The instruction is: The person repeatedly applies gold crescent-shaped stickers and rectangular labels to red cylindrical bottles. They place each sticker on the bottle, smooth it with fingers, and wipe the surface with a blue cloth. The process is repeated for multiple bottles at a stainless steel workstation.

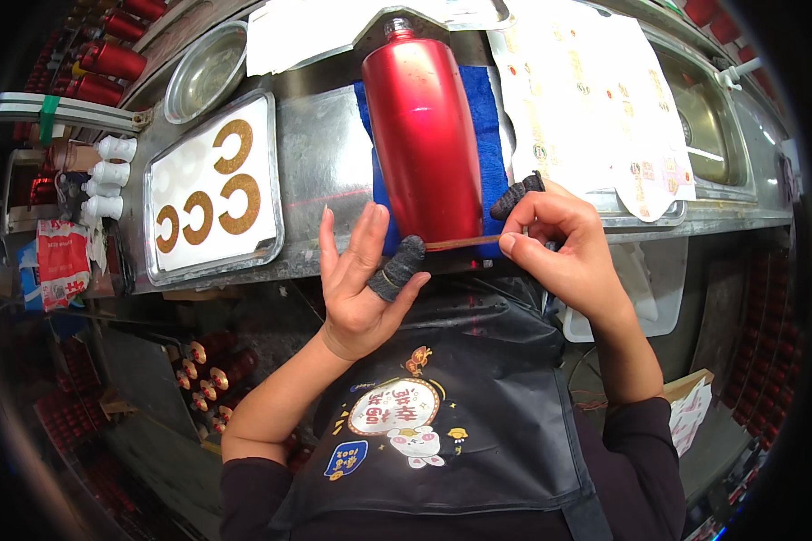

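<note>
A thin brown-gold strip point(463, 242) stretches between my two hands, just in front of the base of a shiny red bottle point(429, 135). My right hand point(564, 252) pinches the strip's right end between thumb and a finger; a dark knitted finger sleeve point(517, 195) covers another finger. The strip's left end meets the dark sleeve point(397, 269) on my left index finger. My left hand point(354, 293) has its fingers spread, with the thumb apart. Lying on its side, the bottle points its neck away from me on a blue towel point(487, 126).
Left of the bottle, a metal tray point(278, 180) bears a white sheet with gold C-shaped pieces point(240, 204). A round metal bowl point(206, 72) stands behind it. Printed white sheets point(595, 108) lie to the right, beside a sink point(735, 135). White bottle-shaped pieces point(108, 174) stand far left.
</note>
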Available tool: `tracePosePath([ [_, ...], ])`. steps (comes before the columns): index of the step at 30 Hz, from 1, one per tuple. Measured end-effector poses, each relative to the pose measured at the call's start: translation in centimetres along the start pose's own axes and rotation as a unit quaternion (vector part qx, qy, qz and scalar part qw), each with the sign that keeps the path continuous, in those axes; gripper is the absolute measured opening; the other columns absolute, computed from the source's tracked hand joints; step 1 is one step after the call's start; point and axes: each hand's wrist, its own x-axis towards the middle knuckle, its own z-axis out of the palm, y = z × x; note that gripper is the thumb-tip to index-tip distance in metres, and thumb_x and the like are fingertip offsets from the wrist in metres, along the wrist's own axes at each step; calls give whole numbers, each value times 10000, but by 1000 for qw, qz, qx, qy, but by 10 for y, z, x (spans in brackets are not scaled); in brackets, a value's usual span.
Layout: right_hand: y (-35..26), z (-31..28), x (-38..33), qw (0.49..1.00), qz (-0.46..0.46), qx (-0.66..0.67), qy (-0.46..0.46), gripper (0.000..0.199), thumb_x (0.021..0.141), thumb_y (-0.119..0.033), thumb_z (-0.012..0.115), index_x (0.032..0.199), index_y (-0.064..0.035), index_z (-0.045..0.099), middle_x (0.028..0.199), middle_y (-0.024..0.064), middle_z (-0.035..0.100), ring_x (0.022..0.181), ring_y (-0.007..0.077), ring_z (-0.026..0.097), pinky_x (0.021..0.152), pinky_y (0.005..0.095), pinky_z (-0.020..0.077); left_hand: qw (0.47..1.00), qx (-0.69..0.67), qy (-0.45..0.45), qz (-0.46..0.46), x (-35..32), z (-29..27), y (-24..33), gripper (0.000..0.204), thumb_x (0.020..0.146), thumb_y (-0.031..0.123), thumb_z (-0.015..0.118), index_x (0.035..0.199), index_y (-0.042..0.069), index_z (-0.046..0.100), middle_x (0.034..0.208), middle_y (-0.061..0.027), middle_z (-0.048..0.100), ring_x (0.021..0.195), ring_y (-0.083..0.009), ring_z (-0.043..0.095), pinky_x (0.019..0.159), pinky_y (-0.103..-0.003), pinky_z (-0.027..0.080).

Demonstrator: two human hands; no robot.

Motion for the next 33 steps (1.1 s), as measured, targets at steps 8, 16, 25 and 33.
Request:
tracePosePath([
  [8,8,1,4,1000,11,16,-15,90,825,-94,719,838,-9,691,883,47,605,702,84,545,625,234,439,997,71,18,39,33,-6,18,314,722,138,832,1034,140,799,1455,-213,569,1296,-437,580,1133,-697,245],
  [16,11,12,11,1000,13,-9,-25,104,830,-103,729,839,-7,689,850,22,615,701,73,554,625,230,443,997,48,58,-14,47,11,12,510,688,160,851,1187,108,763,1455,-189,580,1392,-391,510,1118,-674,310],
  [25,7,10,8,998,15,39,-36,92,833,-75,729,809,-13,666,789,-26,565,680,22,488,616,197,385,998,-19,32,-51,-6,-1,-4,471,739,116,882,1164,-12,724,1475,-255,533,1314,-454,562,1116,-690,287],
  [33,16,8,11,996,37,76,-29,98,838,-69,718,790,-19,649,759,-44,554,667,6,486,595,193,368,998,58,19,30,13,-5,3,386,736,111,876,1098,45,758,1467,-234,547,1293,-441,583,1120,-683,269],
])
